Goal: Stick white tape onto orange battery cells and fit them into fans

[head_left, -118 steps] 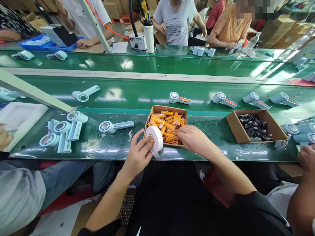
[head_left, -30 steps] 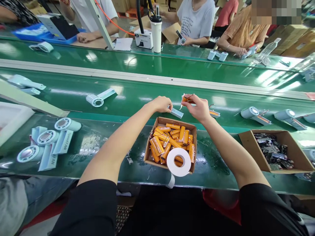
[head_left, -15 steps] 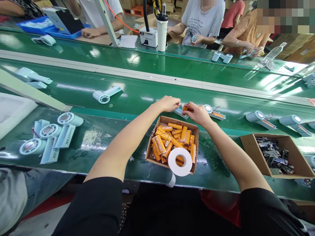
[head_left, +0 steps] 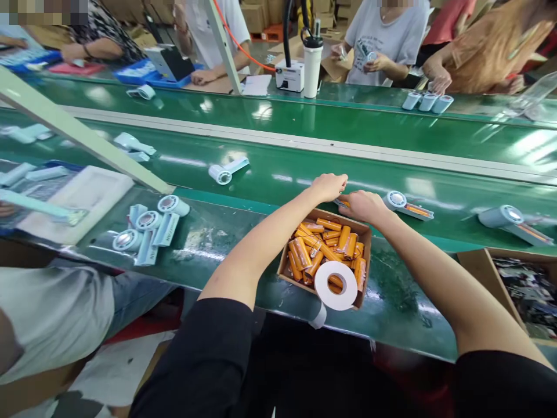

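Note:
My left hand [head_left: 331, 186] is closed at the far side of the cardboard box, curled round the hidden head end of a light-blue handheld fan [head_left: 337, 202]. Only a bit of the fan's open handle shows between my hands. My right hand [head_left: 364, 206] has its fingers closed on an orange battery [head_left: 345, 204] at that handle; most of the battery is covered by the fingers. Just below, the cardboard box [head_left: 285, 277] holds several orange batteries [head_left: 300, 253] with thin wires. A roll of white tape [head_left: 324, 284] leans on its near edge, with a loose end hanging down.
Several light-blue fans [head_left: 148, 220] are grouped at the left. Others lie on the green belt, including a fan with a battery in its handle [head_left: 411, 207]. A box of circuit boards [head_left: 483, 270] stands right. A slanted post [head_left: 87, 133] rises left; co-workers sit around.
The view has swung left, so things appear further right. My right hand has lowered the orange battery to the fan's handle and turned over it. My left hand stays closed at the fan.

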A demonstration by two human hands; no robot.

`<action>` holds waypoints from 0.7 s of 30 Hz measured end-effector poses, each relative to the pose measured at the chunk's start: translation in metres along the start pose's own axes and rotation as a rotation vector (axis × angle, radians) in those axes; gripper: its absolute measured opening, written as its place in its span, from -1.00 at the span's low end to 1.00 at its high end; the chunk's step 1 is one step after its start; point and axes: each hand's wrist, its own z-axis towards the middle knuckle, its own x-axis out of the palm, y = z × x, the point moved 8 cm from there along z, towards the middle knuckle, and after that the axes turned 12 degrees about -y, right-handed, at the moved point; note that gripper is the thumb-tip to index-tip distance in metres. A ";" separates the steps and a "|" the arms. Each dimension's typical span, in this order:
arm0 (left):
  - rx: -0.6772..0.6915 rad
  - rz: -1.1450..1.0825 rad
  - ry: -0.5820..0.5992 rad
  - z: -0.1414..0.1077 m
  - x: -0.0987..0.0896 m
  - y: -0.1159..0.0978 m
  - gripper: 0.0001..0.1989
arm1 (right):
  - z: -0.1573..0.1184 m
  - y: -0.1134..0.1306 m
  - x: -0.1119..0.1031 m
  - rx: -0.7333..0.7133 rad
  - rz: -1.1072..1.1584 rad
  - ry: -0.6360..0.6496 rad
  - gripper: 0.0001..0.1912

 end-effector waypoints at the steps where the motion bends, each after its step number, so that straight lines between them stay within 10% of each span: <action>1: 0.014 -0.015 0.005 -0.001 0.001 -0.001 -0.75 | 0.001 0.000 0.000 -0.013 -0.006 0.003 -0.52; 5: 0.049 -0.167 -0.105 -0.010 -0.029 0.037 -0.61 | 0.000 0.000 -0.001 -0.079 0.036 -0.004 -0.54; 9: -0.407 0.203 -0.500 -0.066 -0.107 0.179 -0.44 | 0.001 -0.003 0.006 -0.115 0.079 -0.059 -0.53; 13: -0.600 0.482 -0.439 -0.139 -0.135 0.271 -0.37 | 0.005 -0.010 0.021 -0.174 0.128 -0.127 -0.58; 21: -0.766 0.348 -0.388 -0.179 -0.164 0.293 -0.35 | 0.000 -0.023 0.036 -0.206 0.181 -0.278 -0.60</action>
